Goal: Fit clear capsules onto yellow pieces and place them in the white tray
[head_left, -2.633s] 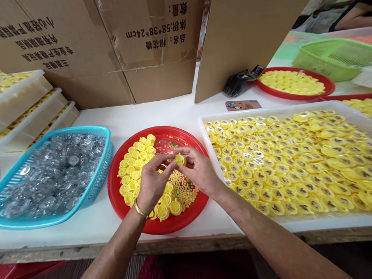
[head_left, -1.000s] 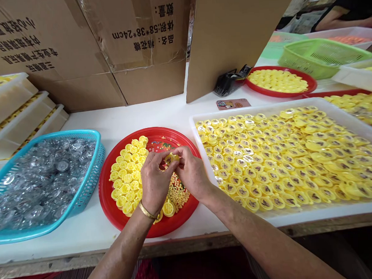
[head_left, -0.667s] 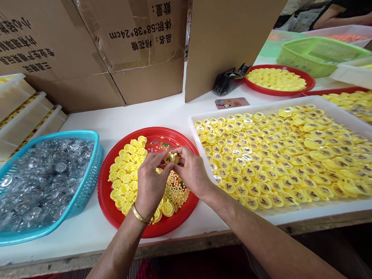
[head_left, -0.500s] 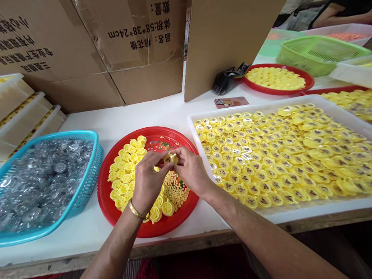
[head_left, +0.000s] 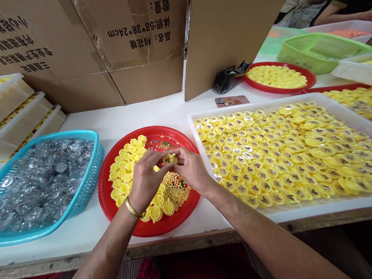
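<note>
Between both hands, over a round red tray (head_left: 110, 206), is a small yellow plastic cup (head_left: 169, 158) with a clear, printed cover on its face. My left hand (head_left: 149, 174) pinches it from the left between thumb and fingers. From the right, my right hand (head_left: 190, 169) grips the same cup with closed fingertips. Below them the tray carries several open yellow cups (head_left: 123, 176) filled with pale bits, and a heap of loose yellowish pellets (head_left: 179, 193). My fingers partly cover the held cup.
Left stands a blue basket (head_left: 96, 160) of clear plastic covers (head_left: 46, 182). A white tray (head_left: 254, 216) of covered yellow cups lies right. Cardboard boxes (head_left: 146, 83) rise behind, near a black tape dispenser (head_left: 228, 79) and pink card (head_left: 232, 101). A person's arm (head_left: 334, 15) shows far right.
Both hands stay almost in place, still gripping the yellow cup, which has turned slightly. The view has shifted a little.
</note>
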Demonstrator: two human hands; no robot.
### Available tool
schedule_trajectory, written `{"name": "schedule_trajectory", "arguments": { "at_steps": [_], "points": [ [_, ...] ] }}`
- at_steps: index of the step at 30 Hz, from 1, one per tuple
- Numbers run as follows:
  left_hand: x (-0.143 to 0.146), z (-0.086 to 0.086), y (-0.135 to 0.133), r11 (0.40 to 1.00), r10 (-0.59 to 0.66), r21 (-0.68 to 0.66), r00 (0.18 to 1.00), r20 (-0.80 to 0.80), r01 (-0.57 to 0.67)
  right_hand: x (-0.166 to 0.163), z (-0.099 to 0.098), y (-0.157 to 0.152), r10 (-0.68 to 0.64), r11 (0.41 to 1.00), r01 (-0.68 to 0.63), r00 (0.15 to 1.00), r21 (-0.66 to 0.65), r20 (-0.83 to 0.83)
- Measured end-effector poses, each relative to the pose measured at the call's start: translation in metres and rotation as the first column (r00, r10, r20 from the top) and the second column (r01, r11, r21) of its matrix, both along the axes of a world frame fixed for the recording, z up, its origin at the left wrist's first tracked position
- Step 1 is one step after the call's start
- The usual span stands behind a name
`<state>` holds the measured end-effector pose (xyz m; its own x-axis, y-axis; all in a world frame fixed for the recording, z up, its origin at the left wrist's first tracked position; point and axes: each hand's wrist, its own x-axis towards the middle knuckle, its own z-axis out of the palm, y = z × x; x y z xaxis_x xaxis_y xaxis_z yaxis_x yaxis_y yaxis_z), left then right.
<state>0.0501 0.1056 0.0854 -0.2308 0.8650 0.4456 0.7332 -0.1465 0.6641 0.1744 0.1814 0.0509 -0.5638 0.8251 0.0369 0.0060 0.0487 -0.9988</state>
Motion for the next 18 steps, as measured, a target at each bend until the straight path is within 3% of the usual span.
{"name": "schedule_trajectory", "arguments": {
  "at_steps": [5, 10, 18],
  "points": [
    [0.001, 0.002, 0.003, 0.999, -0.016, -0.035, 1.0, 0.014, 0.017, 0.001, 0.002, 0.0, -0.021, 0.998, 0.016, 0.997, 0.066, 0.074],
    [0.004, 0.0, 0.003, 0.999, 0.045, 0.004, 0.994, 0.096, -0.045, 0.0, 0.008, -0.001, -0.004, 0.998, 0.0, 0.999, -0.063, -0.052],
    [0.002, -0.005, 0.003, 0.998, 0.062, 0.008, 0.973, 0.222, -0.065, 0.001, 0.016, 0.0, 0.06, 0.982, -0.081, 0.991, -0.172, -0.123]
  ]
}}
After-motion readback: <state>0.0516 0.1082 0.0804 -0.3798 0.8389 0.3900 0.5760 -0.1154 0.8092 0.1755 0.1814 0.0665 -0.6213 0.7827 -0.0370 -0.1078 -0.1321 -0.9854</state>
